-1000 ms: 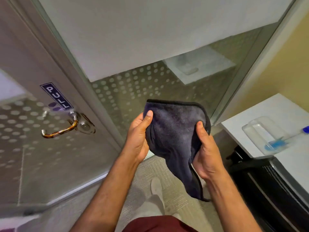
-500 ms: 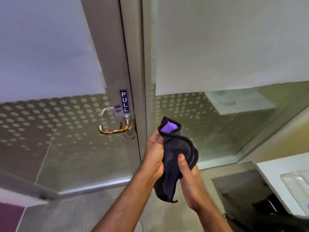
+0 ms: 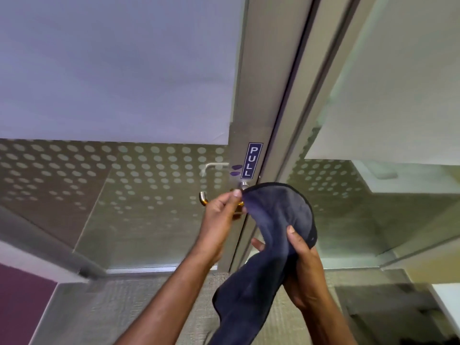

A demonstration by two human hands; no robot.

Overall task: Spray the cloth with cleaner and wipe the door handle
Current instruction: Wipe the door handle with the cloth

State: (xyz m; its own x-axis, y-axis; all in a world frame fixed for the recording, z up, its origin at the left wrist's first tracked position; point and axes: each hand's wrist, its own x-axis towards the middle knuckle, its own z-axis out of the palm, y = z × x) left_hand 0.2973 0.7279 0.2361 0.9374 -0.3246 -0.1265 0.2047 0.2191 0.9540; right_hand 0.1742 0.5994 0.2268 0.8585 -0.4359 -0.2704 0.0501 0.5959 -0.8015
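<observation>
Two bare hands hold a dark blue cloth (image 3: 273,220) in front of a glass door (image 3: 124,195). The left hand (image 3: 221,212) is just left of the middle of the picture, and its thumb and fingers pinch the top edge of the cloth at about 10 o'clock on the cloth. The right hand (image 3: 302,265) is lower, at about 4 o'clock from the left hand. It is closed around the middle of the cloth, with the thumb pressed on the front. The top of the cloth bends in a round arch between the two hands, and its loose end hangs down toward 6 o'clock, over the floor (image 3: 149,307). The door handle (image 3: 203,196) is right behind the left hand. Only its curved shiny end shows at 9 o'clock from the hand, and a bit of gold colour peeks out by the fingers. The rest of the handle is hidden by the hand, so you cannot tell if the hand or the cloth touches it. A small blue sign that says PULL (image 3: 251,160) sits on the metal door frame (image 3: 261,95) at 12 o'clock from the left hand, just above the handle's round base. The glass has rows of pale dots, and the top part is frosted white. A white bench (image 3: 448,300) corner shows at the far right edge, at about 4 o'clock from the right hand.
</observation>
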